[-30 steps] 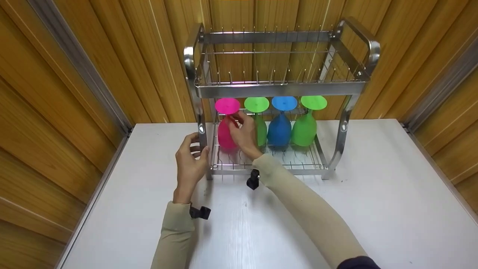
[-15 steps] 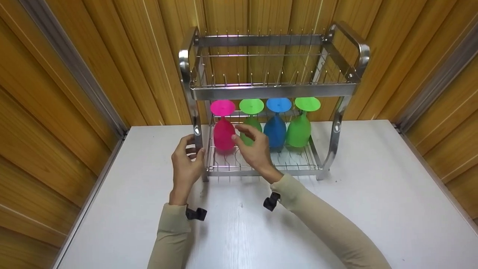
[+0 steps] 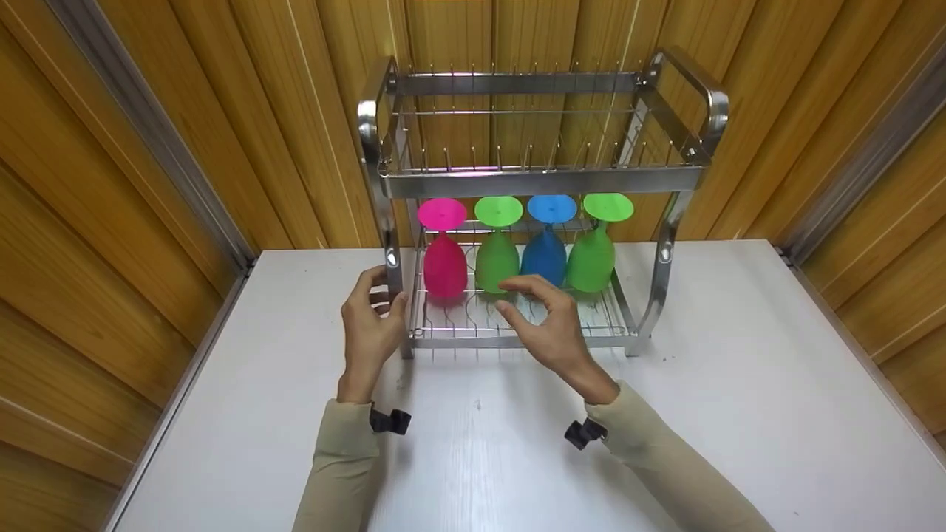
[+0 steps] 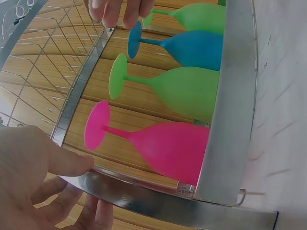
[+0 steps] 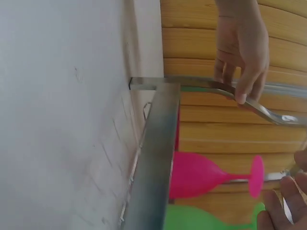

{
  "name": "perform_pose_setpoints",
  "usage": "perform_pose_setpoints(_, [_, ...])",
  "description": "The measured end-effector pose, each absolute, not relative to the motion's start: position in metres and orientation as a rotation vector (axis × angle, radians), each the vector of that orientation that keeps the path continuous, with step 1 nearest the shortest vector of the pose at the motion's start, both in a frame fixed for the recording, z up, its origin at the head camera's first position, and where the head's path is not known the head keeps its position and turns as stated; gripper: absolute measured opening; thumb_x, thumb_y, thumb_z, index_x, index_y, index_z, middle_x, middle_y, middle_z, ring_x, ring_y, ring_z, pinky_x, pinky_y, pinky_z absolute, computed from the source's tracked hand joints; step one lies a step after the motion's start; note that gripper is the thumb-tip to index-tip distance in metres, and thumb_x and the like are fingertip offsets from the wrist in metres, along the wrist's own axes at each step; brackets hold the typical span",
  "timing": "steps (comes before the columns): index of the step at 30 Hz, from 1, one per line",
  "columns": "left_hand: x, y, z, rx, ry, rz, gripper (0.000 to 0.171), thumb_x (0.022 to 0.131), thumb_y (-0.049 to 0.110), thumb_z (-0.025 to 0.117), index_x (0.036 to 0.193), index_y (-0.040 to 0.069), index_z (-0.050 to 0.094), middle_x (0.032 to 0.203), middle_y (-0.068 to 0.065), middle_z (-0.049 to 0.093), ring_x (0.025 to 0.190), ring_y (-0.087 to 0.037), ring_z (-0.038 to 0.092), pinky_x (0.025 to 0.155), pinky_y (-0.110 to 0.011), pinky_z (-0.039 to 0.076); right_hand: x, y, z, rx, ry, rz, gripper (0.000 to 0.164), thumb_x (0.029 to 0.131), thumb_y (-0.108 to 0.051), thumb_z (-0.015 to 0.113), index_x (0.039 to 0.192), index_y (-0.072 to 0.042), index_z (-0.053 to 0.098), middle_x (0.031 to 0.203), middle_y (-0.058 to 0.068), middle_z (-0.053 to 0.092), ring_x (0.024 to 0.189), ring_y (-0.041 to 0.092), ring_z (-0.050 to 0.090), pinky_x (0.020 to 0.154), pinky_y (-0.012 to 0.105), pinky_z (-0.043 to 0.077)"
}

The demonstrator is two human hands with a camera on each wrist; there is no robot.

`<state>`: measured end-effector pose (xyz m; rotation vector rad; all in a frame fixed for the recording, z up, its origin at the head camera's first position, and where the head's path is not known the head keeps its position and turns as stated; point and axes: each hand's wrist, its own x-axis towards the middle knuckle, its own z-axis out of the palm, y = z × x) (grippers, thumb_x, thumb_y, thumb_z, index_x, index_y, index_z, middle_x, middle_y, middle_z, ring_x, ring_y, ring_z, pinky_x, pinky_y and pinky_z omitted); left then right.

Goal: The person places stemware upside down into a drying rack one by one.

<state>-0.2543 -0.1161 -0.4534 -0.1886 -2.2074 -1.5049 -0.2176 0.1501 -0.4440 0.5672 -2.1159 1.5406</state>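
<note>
Upside down in a row on the lower shelf of a metal dish rack (image 3: 547,182) stand several goblets. From the left they are a pink goblet (image 3: 444,267), a green goblet (image 3: 497,262), a blue goblet (image 3: 545,258) and another green goblet (image 3: 593,260). My left hand (image 3: 373,325) grips the rack's front left post (image 4: 124,191), thumb on one side and fingers on the other. Holding nothing, my right hand (image 3: 550,325) hovers before the rack's lower front bar, thumb and fingers spread apart. It overlaps the shelf's front in the head view.
The rack's upper tier has upright wire prongs (image 3: 530,155) and curved side handles (image 3: 717,111). Under it is a white tabletop (image 3: 473,458). Wood-patterned panels (image 3: 310,125) close in the back and both sides.
My right hand has let go of the pink goblet's stem and drawn back to the right and toward me. The goblet stays in place, and my left hand keeps its grip on the post.
</note>
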Motion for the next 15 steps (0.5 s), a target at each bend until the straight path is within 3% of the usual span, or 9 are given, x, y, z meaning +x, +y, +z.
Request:
perform_pose_setpoints(8, [-0.255, -0.117, -0.453, -0.181, -2.222, -1.507, 0.044, 0.095, -0.002, 0.074, 0.137, 0.002, 0.064, 0.123, -0.020, 0.072, 0.104, -0.037, 0.074, 0.090, -0.048, 0.065, -0.201, 0.199, -0.433, 0.508, -2.025, 1.429, 0.026, 0.095, 0.002, 0.077, 0.121, -0.001, 0.076, 0.118, 0.014, 0.076, 0.117, 0.015, 0.069, 0.110, 0.024, 0.052])
perform_pose_setpoints(15, [-0.256, -0.126, -0.452, -0.239, -2.257, -1.468, 0.043, 0.096, 0.005, 0.076, 0.137, 0.002, 0.065, 0.122, -0.018, 0.073, 0.102, -0.036, 0.075, 0.089, -0.050, 0.065, -0.192, 0.244, -0.430, 0.462, -2.027, 1.229, 0.032, 0.092, 0.005, 0.079, 0.123, 0.002, 0.074, 0.122, 0.014, 0.076, 0.121, 0.008, 0.067, 0.114, 0.024, 0.048])
